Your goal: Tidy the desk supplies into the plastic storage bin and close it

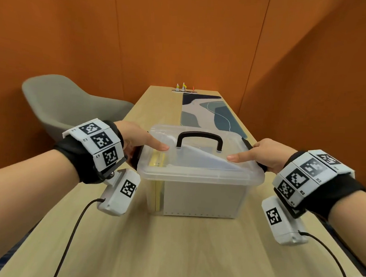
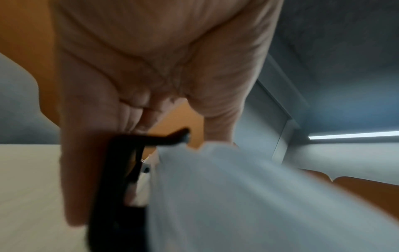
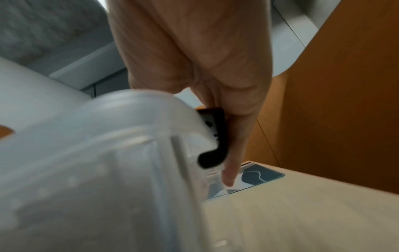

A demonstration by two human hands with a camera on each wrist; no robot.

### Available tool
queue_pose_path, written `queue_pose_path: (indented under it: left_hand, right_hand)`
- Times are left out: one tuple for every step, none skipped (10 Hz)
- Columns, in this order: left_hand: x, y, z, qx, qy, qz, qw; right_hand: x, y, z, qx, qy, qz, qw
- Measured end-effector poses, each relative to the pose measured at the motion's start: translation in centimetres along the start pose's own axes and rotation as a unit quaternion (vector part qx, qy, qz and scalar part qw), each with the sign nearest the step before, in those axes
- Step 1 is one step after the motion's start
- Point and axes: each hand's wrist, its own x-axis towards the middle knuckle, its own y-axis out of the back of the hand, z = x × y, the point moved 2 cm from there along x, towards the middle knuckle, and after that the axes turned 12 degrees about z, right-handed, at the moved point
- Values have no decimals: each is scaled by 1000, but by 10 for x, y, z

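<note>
Nearest, bin (image 1: pixel 200 195) at mid-surface (image 1: pixel 170 255), lid (image 1: pixel 197 165) on, black handle (image 1: pixel 200 137) up. Left hand (image 1: pixel 135 139) pinching left latch (image 2: pixel 116 179), thumb atop lid; right hand (image 1: pixel 266 154) likewise gripping right latch (image 3: pixel 213 136). Beyond, patterned mat (image 1: pixel 211 114), grey chair (image 1: pixel 72 103).

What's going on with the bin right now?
A person is closing the bin on the table. The lid is on, with supplies visible through the clear plastic. The left hand rests a thumb on the lid with its fingers at the left latch; the right hand does the same at the right latch. Whether the latches have snapped shut is unclear.
</note>
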Motion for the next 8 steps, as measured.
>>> queue_pose_path:
  left_hand:
    - [3, 0, 4, 30, -6, 7, 1000]
    - [7, 1, 5, 55, -17, 35, 998]
    - [9, 3, 6, 105, -47, 83, 990]
    - [7, 3, 6, 111, -56, 93, 988]
    - [3, 1, 11, 125, -81, 105, 983]
    - [-2, -1, 14, 148, -98, 101, 979]
    - [-10, -5, 16, 241, -147, 92, 955]
    - [-17, -14, 18, 304, -236, 120, 915]
  right_hand:
    - [1, -2, -1, 12, -6, -1, 1000]
    - [4, -4, -1, 26, -10, -1, 1000]
    - [5, -7, -2, 35, -13, 10, 999]
    - [6, -9, -2, 38, -21, 23, 999]
    - [6, -11, -4, 34, -15, 33, 999]
    - [5, -11, -7, 34, -6, 29, 999]
    - [-4, -10, -7, 11, 19, 8, 1000]
    - [-12, -2, 1, 21, 53, -15, 998]
